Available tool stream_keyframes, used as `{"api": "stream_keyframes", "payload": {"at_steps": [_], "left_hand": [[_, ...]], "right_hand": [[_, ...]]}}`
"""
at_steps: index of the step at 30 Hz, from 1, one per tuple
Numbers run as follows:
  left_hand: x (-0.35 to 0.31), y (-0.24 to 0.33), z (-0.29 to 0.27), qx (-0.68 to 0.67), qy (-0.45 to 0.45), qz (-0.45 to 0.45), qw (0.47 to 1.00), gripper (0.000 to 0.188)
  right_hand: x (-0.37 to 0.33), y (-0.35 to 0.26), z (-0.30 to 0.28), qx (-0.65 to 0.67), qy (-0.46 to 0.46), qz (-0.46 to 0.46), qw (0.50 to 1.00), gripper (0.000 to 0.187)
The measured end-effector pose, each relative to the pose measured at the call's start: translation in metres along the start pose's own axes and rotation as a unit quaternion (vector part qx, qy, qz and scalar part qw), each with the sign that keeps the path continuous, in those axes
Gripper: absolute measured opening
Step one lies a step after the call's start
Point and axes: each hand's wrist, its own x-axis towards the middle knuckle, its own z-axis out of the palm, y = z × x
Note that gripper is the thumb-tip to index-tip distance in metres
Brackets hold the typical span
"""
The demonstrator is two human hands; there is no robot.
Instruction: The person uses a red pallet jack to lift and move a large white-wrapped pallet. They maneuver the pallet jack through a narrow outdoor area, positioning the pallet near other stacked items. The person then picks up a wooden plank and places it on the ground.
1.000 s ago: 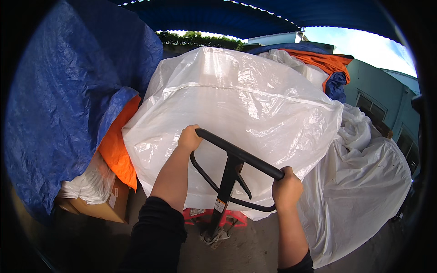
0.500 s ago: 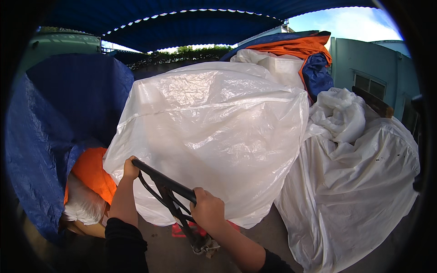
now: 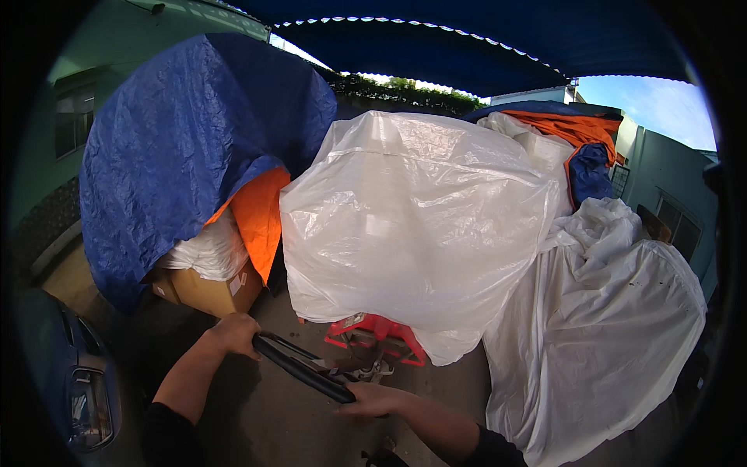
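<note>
Both of my hands are wrapped round the black handle [image 3: 303, 372] of a red pallet jack [image 3: 377, 333]. My left hand [image 3: 235, 335] closes on its upper left end, my right hand [image 3: 372, 401] on its lower right end. The handle is tilted toward me, low in the picture. Beyond it, the jack's red body shows under the hem of a large load draped in white plastic sheeting [image 3: 420, 226]. What lies under the sheeting, and the jack's forks, are hidden.
At left stands a pile under a blue tarp [image 3: 187, 148] with an orange underside [image 3: 261, 218]; a cardboard box [image 3: 210, 289] shows below. A vehicle's headlight [image 3: 89, 409] is at lower left. Another white-sheeted pile [image 3: 591, 335] stands close on the right.
The handle has come down and nearer to me, with both hands still on it. The view has swung left, so the blue-tarped pile and vehicle show more. More of the red jack body is visible.
</note>
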Motion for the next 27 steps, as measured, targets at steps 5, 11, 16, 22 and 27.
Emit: {"api": "stream_keyframes", "payload": {"at_steps": [5, 11, 16, 22, 27], "left_hand": [[-0.103, 0.117, 0.084, -0.088, -0.064, -0.016, 0.994, 0.03], [-0.178, 0.259, 0.184, -0.14, -0.134, -0.081, 0.978, 0.026], [-0.217, 0.318, 0.207, -0.123, -0.136, -0.079, 0.98, 0.027], [-0.255, 0.44, 0.168, -0.15, -0.219, -0.102, 0.959, 0.029], [-0.242, 0.516, 0.07, -0.145, -0.264, -0.044, 0.953, 0.035]], "right_hand": [[-0.026, 0.047, 0.151, -0.224, 0.106, 0.156, 0.956, 0.052], [-0.091, 0.155, 0.252, -0.328, 0.167, 0.246, 0.897, 0.039], [-0.132, 0.201, 0.305, -0.314, 0.198, 0.201, 0.906, 0.032], [-0.244, 0.241, 0.302, -0.289, 0.142, 0.145, 0.936, 0.027], [-0.348, 0.213, 0.224, -0.313, 0.044, 0.115, 0.942, 0.03]]}}
